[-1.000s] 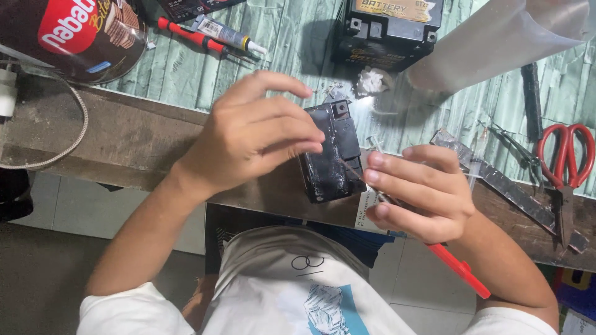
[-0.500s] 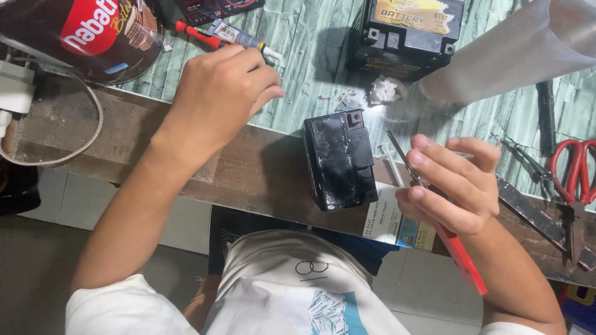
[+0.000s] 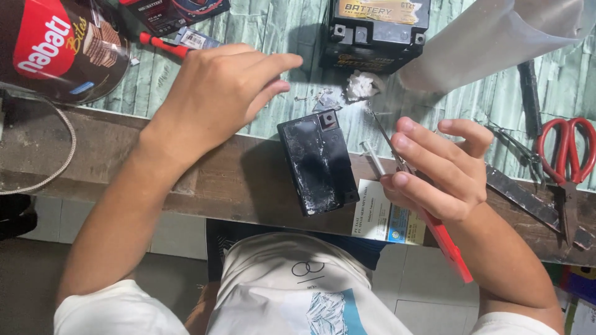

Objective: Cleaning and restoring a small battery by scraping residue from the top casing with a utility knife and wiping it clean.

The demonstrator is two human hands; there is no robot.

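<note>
Head view, looking down on a table (image 3: 205, 180) with a green plank-patterned surface and a brown wooden front edge.

Small black battery (image 3: 318, 162) lies flat near the table edge, between the two hands, touched by neither. One terminal corner points away from the person; the top face is scuffed and smeared with whitish residue.

Left hand (image 3: 217, 93): released, fingers extended, hovering over the table just left of and beyond the battery. Holds nothing.

Right hand (image 3: 437, 167): grip clenched on a red-handled screwdriver (image 3: 406, 186); the thin shaft runs up between the fingers, the handle points back past the wrist.

Handling judgement: battery is a rigid box, likely dense for its size. Smooth smeared faces look slippery, so pinch across the two long side walls, clear of the terminal corner.

Nearby: larger black battery (image 3: 375, 31) at the far side, crumpled white scrap (image 3: 361, 84) beside it, red scissors (image 3: 565, 161) at right, round red tin (image 3: 59, 49) at left, paper card (image 3: 388, 217) at the table edge.
</note>
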